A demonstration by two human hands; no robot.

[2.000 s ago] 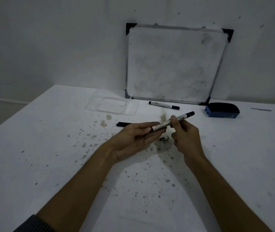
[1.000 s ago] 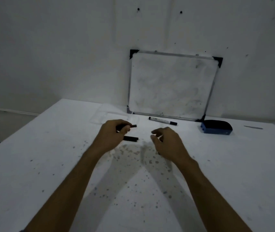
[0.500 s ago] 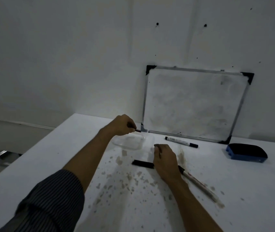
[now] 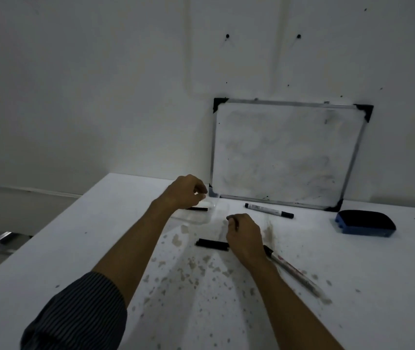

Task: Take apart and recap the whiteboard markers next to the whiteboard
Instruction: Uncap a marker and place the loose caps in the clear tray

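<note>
A whiteboard (image 4: 284, 152) leans on the wall at the back of the white table (image 4: 75, 248). My left hand (image 4: 185, 192) hovers with loosely curled fingers over a clear plastic tray (image 4: 198, 218). A short black marker piece (image 4: 196, 209) lies in the tray just under that hand. My right hand (image 4: 244, 236) rests curled on the table, with a small dark bit at its fingertips. A black cap-like piece (image 4: 212, 244) lies to its left. A marker body (image 4: 293, 271) lies behind my right wrist. A capped marker (image 4: 268, 210) lies by the whiteboard.
A blue and black eraser (image 4: 364, 223) sits at the back right beside the whiteboard's corner. Brown stains speckle the table between my arms. The table's left edge drops off toward the floor at the left.
My hands put the marker body down on the right. My left hand carried a black piece to the tray, and the piece now lies in it. My view has tilted upward.
</note>
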